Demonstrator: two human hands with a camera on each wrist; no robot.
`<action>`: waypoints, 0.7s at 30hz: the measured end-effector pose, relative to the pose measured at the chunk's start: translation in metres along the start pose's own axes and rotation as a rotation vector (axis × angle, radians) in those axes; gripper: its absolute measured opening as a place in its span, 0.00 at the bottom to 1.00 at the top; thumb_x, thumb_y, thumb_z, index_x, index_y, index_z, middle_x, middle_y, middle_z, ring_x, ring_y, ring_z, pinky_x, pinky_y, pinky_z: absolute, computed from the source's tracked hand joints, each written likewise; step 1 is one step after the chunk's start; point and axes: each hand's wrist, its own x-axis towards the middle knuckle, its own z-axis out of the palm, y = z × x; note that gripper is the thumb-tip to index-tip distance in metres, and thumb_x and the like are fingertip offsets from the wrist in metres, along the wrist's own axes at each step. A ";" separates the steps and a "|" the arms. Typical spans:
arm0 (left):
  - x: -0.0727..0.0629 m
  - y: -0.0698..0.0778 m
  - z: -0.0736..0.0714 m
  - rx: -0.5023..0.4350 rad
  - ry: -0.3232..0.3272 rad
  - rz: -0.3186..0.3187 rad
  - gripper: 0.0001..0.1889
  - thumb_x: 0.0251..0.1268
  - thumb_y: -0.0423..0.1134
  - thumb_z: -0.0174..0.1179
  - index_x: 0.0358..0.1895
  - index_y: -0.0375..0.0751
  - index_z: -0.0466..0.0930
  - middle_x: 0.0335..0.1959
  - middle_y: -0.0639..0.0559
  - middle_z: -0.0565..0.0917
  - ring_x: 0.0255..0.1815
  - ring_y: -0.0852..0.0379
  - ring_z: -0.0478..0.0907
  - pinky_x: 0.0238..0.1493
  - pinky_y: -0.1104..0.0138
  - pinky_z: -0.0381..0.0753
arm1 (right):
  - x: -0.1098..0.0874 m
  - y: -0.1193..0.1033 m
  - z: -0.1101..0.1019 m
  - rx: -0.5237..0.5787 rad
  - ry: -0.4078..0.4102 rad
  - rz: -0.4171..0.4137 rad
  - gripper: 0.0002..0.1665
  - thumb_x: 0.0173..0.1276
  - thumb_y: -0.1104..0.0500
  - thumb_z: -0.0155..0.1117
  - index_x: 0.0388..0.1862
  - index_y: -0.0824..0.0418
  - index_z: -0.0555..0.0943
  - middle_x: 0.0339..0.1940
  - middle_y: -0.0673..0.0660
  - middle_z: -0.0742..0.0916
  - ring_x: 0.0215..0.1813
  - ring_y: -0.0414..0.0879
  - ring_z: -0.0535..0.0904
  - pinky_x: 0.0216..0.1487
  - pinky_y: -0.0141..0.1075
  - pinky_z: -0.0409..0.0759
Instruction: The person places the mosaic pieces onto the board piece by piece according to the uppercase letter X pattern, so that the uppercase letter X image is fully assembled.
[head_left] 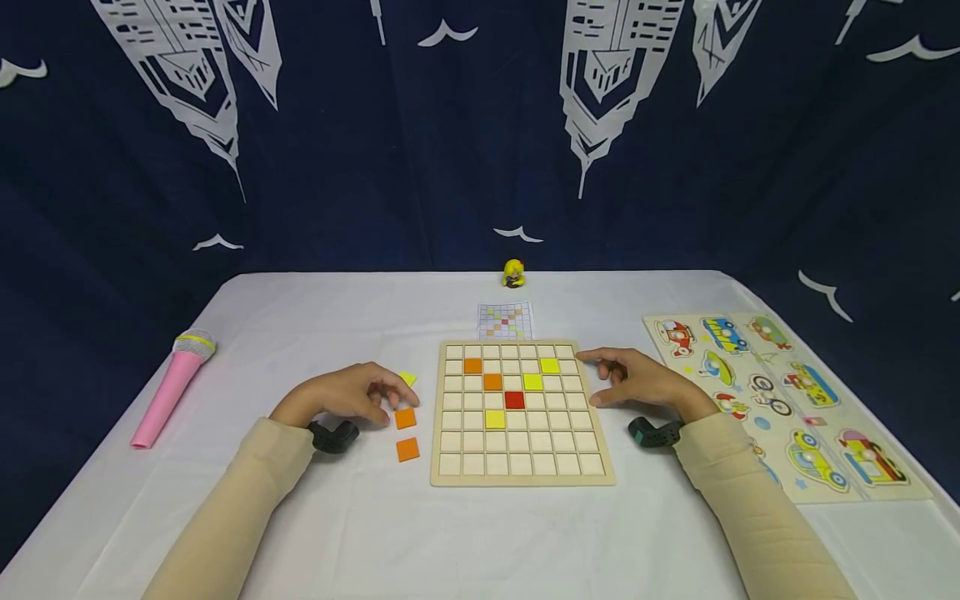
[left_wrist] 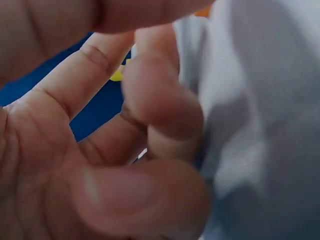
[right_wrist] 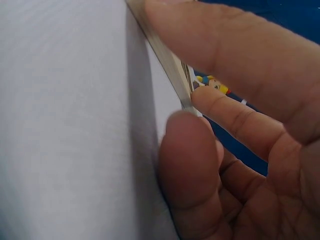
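Observation:
A wooden grid board [head_left: 522,481] lies flat in the middle of the table. In its cells sit a red tile [head_left: 514,401], two orange tiles, the upper one [head_left: 472,366] near the left corner, and several yellow tiles such as the lowest [head_left: 495,419]. My left hand [head_left: 363,392], fingers loosely bent, hovers beside loose tiles: a yellow tile [head_left: 407,378] behind the fingers, an orange tile [head_left: 405,417] at the fingertips and another orange tile [head_left: 408,450] nearer me. Nothing shows between its fingers in the left wrist view. My right hand [head_left: 637,379] touches the board's right edge with index finger and thumb [right_wrist: 200,35].
A small printed grid card [head_left: 506,320] lies behind the board, with a yellow-haired figurine [head_left: 513,273] at the table's back edge. To the left is a pink microphone [head_left: 168,392]. Vehicle picture boards [head_left: 780,408] lie on the right, partly under the right forearm.

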 end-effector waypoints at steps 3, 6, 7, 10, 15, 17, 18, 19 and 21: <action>0.001 -0.003 0.001 0.023 -0.003 0.019 0.21 0.59 0.21 0.67 0.58 0.31 0.88 0.39 0.51 0.81 0.26 0.61 0.67 0.31 0.72 0.69 | 0.000 0.001 0.000 -0.002 -0.001 -0.003 0.46 0.64 0.67 0.81 0.76 0.79 0.69 0.42 0.57 0.75 0.34 0.44 0.66 0.37 0.33 0.66; 0.002 -0.004 0.002 0.054 0.000 0.037 0.20 0.59 0.22 0.68 0.57 0.31 0.88 0.37 0.53 0.79 0.26 0.61 0.67 0.31 0.72 0.69 | 0.000 0.000 -0.001 -0.004 -0.002 -0.008 0.46 0.64 0.67 0.80 0.77 0.79 0.69 0.42 0.57 0.75 0.34 0.44 0.66 0.36 0.34 0.66; 0.002 -0.004 0.002 0.061 0.003 0.040 0.20 0.59 0.23 0.68 0.57 0.31 0.89 0.36 0.53 0.79 0.27 0.62 0.67 0.31 0.72 0.69 | 0.000 0.000 -0.001 -0.002 -0.003 -0.010 0.46 0.64 0.67 0.80 0.77 0.79 0.69 0.42 0.57 0.75 0.34 0.44 0.66 0.36 0.34 0.66; 0.002 -0.004 0.003 0.088 0.022 0.030 0.18 0.60 0.24 0.70 0.55 0.33 0.90 0.36 0.55 0.79 0.25 0.61 0.67 0.30 0.72 0.68 | -0.001 0.000 -0.001 -0.001 -0.004 -0.009 0.46 0.64 0.67 0.80 0.77 0.79 0.69 0.42 0.57 0.75 0.33 0.44 0.66 0.36 0.34 0.66; 0.001 -0.004 0.002 0.123 0.068 0.005 0.14 0.59 0.28 0.75 0.50 0.37 0.91 0.34 0.56 0.80 0.24 0.61 0.66 0.29 0.72 0.66 | -0.001 0.001 -0.001 -0.002 -0.005 -0.009 0.46 0.64 0.67 0.80 0.77 0.79 0.69 0.42 0.58 0.75 0.33 0.45 0.66 0.36 0.34 0.66; 0.001 -0.005 0.002 0.135 0.092 -0.006 0.13 0.57 0.29 0.76 0.47 0.39 0.92 0.32 0.56 0.80 0.24 0.61 0.66 0.28 0.72 0.65 | -0.001 0.000 -0.001 -0.004 -0.004 -0.011 0.46 0.64 0.68 0.80 0.77 0.79 0.69 0.42 0.58 0.75 0.33 0.45 0.65 0.35 0.34 0.66; 0.001 -0.006 0.002 0.138 0.103 -0.010 0.13 0.57 0.29 0.77 0.46 0.39 0.92 0.32 0.56 0.80 0.24 0.60 0.66 0.28 0.72 0.65 | -0.001 0.000 -0.002 -0.011 -0.003 -0.010 0.46 0.64 0.68 0.80 0.77 0.79 0.69 0.42 0.58 0.75 0.33 0.45 0.65 0.35 0.34 0.66; 0.002 -0.006 0.002 0.141 0.114 -0.012 0.13 0.56 0.29 0.77 0.45 0.40 0.92 0.31 0.56 0.80 0.24 0.60 0.66 0.28 0.71 0.65 | -0.001 0.000 -0.001 -0.015 -0.001 -0.009 0.46 0.65 0.67 0.80 0.77 0.79 0.69 0.42 0.58 0.75 0.33 0.45 0.65 0.35 0.34 0.66; 0.003 -0.008 0.003 0.148 0.132 -0.015 0.12 0.55 0.29 0.78 0.43 0.40 0.92 0.31 0.56 0.80 0.24 0.59 0.66 0.28 0.71 0.64 | 0.000 0.000 -0.001 -0.024 0.001 -0.006 0.46 0.64 0.67 0.81 0.77 0.78 0.69 0.42 0.58 0.75 0.33 0.45 0.66 0.36 0.34 0.66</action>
